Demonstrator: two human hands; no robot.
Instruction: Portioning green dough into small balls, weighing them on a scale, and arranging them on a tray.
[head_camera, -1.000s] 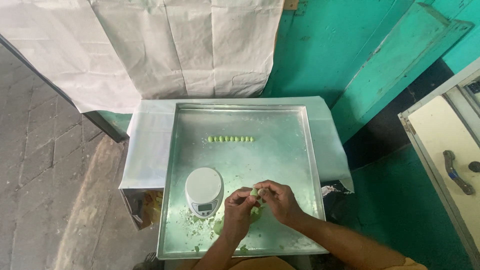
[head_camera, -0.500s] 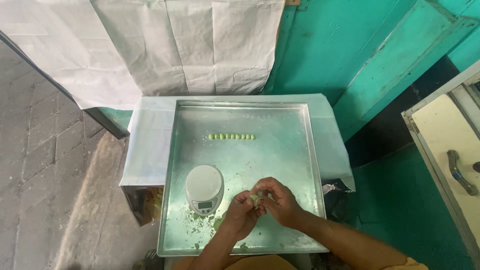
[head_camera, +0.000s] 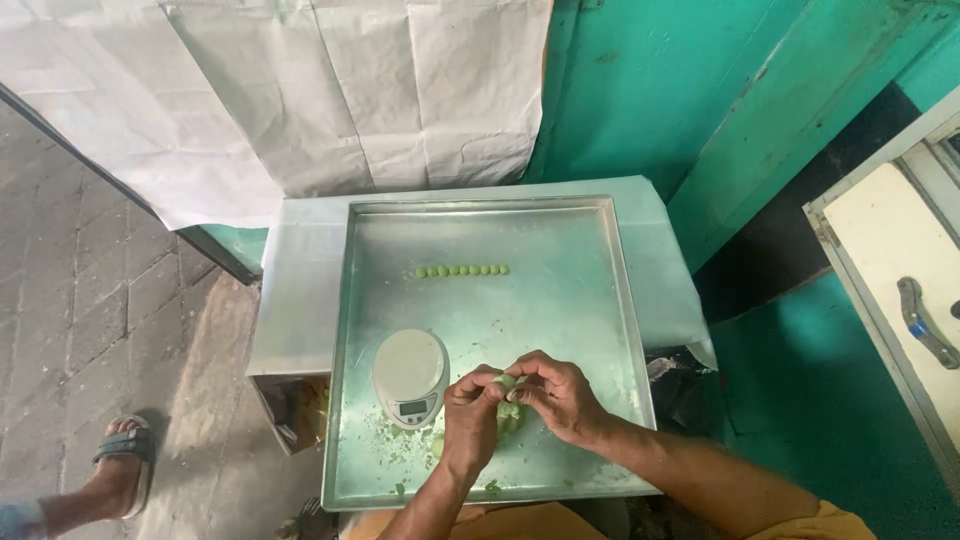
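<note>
Fingertips of the left hand (head_camera: 472, 405) and right hand (head_camera: 560, 395) are pinching a green dough lump (head_camera: 505, 383) over the metal tray (head_camera: 560, 300). Its long axis is seemingly running left to right, though fingers are hiding much of it.

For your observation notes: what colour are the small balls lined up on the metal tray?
Pale green balls, clearest in the head view.
</note>
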